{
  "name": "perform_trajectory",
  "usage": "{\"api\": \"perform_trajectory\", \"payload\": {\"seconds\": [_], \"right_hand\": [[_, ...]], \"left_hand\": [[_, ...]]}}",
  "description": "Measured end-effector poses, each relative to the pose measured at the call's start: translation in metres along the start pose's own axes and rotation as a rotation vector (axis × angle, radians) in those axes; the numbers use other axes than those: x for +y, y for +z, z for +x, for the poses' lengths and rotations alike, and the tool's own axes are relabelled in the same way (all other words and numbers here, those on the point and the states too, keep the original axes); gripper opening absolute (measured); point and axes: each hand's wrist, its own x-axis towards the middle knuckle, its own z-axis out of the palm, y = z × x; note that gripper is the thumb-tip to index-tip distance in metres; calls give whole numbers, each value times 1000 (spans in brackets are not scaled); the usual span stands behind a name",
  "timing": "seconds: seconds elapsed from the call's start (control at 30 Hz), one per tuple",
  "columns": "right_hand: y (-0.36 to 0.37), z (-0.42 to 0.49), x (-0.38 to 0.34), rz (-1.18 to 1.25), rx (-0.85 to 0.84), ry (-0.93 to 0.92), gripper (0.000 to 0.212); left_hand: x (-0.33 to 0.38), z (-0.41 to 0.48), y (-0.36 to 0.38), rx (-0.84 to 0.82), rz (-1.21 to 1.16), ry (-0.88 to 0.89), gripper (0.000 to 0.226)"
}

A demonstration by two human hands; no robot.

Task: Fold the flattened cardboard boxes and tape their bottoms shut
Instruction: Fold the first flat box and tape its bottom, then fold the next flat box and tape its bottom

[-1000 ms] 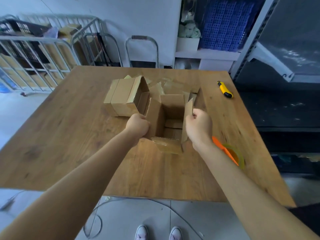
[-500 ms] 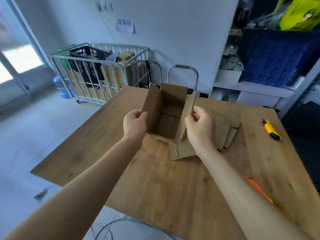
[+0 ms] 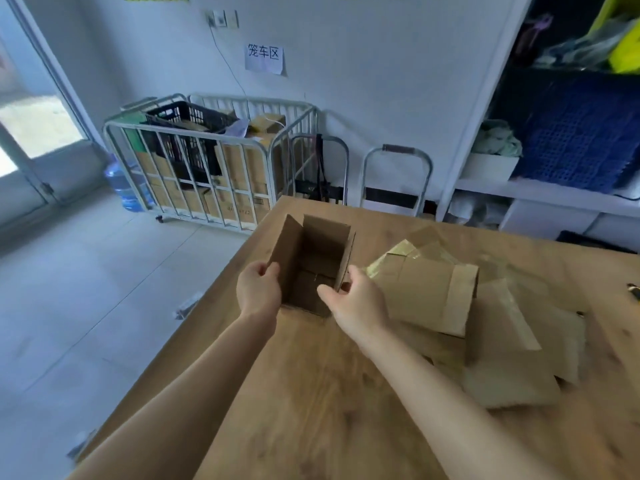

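One open-topped box (image 3: 311, 258) is held upright near the left edge of the table (image 3: 311, 393), its left wall gripped by the left hand (image 3: 258, 289), its right wall pinched by the right hand (image 3: 356, 303). Its bottom looks closed; more cardboard (image 3: 433, 292), piled alongside, probably awaits folding.

Your left hand (image 3: 258, 289) grips the open box (image 3: 311, 251) by its left wall; your right hand (image 3: 358, 306) pinches its right wall; flat boxes (image 3: 433, 292) lie just right of it; a metal cart (image 3: 207, 161) stands behind it.
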Motion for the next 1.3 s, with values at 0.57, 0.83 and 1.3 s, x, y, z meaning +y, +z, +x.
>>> {"api": "perform_trajectory", "payload": {"seconds": [0.57, 0.83, 1.3], "right_hand": [[86, 286, -63, 74, 151, 252, 20], [108, 365, -61, 203, 79, 356, 29], [2, 269, 5, -309, 81, 181, 46]], "left_hand": [[-4, 260, 31, -231, 272, 169, 53], [-39, 310, 35, -355, 484, 238, 50], [-10, 217, 84, -479, 913, 573, 33]]}}
